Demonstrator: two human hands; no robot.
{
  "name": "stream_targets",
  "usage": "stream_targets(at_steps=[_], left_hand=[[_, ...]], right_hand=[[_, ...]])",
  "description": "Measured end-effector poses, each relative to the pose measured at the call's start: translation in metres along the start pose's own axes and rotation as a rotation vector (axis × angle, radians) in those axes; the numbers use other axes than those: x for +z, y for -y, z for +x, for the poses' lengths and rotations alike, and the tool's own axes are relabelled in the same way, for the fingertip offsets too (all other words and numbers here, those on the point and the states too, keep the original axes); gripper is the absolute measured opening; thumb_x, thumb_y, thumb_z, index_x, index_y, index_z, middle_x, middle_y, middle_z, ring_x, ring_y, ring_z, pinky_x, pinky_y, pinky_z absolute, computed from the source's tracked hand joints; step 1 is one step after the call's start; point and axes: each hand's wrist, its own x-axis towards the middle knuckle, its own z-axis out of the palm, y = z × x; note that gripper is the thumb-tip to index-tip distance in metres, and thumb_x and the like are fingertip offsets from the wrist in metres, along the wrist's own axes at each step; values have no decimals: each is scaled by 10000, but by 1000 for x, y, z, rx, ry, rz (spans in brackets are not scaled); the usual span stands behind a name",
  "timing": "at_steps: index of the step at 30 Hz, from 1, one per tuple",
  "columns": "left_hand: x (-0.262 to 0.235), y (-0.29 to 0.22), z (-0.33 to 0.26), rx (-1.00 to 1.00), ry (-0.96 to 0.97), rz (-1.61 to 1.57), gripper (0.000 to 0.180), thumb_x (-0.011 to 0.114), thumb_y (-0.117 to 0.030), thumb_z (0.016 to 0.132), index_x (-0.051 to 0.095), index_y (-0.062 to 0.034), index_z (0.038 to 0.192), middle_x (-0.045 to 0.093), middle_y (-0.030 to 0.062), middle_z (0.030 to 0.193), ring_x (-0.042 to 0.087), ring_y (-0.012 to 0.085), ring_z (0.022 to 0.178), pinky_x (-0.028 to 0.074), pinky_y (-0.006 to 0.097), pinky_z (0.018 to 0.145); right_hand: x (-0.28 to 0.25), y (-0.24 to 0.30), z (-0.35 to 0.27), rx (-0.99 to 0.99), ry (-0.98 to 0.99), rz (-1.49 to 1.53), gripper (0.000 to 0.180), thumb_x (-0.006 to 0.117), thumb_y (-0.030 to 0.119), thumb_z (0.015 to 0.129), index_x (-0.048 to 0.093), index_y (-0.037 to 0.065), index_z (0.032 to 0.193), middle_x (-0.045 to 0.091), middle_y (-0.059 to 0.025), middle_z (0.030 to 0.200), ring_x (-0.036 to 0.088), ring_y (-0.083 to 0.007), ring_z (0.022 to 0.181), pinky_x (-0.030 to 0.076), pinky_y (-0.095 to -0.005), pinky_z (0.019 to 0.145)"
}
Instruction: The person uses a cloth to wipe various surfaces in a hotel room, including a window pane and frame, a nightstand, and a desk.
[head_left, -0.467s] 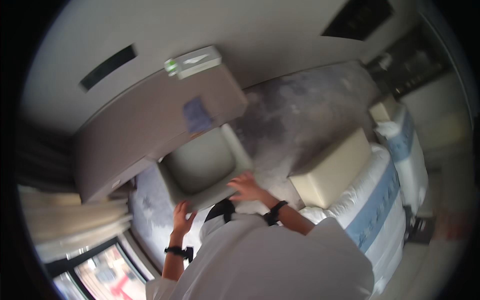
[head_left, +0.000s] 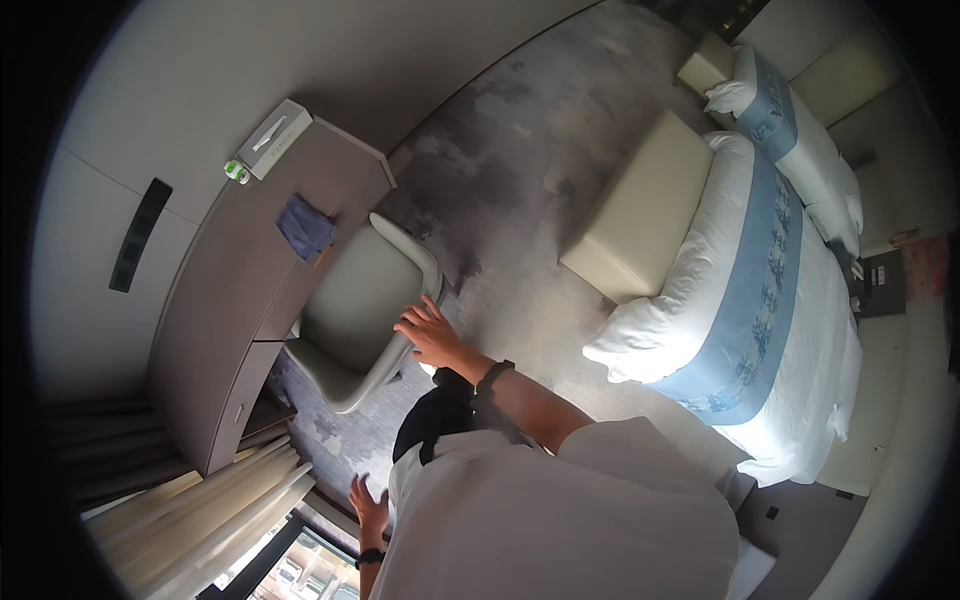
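Grey-green padded armchair with a curved backrest (head_left: 355,290), standing at the front edge of a long brown tabletop, its seat bare.
Right hand (head_left: 430,335), fingers spread wide, lies over the chair's near rim; whether it touches or grips cannot be told. Left hand (head_left: 370,508), fingers apart and holding nothing, hangs clear of the chair, near the cream curtain (head_left: 225,530). On the brown tabletop (head_left: 235,270), near its back edge toward the far right corner, sits a white rectangular tissue box (head_left: 280,140), white tissue showing in its top opening; a small green-and-white object (head_left: 237,172) stands just beside it. A folded blue-purple cloth (head_left: 305,228) lies close to the front edge. Below that edge, a brown front panel with a slim handle (head_left: 255,380) is closed, its contents hidden.
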Motion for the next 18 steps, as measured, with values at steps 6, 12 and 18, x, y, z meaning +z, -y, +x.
stream_targets(at_steps=[6,12,18], left_hand=[[54,97,-71,-291,222,-36,504,740,-169,739,564,-157,1211,522,109,1281,392,304,1294,279,508,1066],[54,110,-72,-239,101,-106,432,719,-218,778,589,-158,1185,537,122,1272,412,307,1278,285,488,1062],[36,151,-24,-113,-41,-162,466,757,-225,787,577,-164,1212,489,185,1337,409,347,1307,307,490,1051]], right_hand=[[3,6,8,140,89,-58,507,762,110,674,591,165,1148,518,-37,1163,425,-228,1276,89,-512,1218],[19,20,17,240,97,-269,304,693,110,784,668,156,1084,567,-49,1149,454,-248,1246,88,-551,1208],[41,27,25,356,184,-553,204,577,168,895,730,163,1030,636,-69,1126,472,-299,1226,120,-656,1154]])
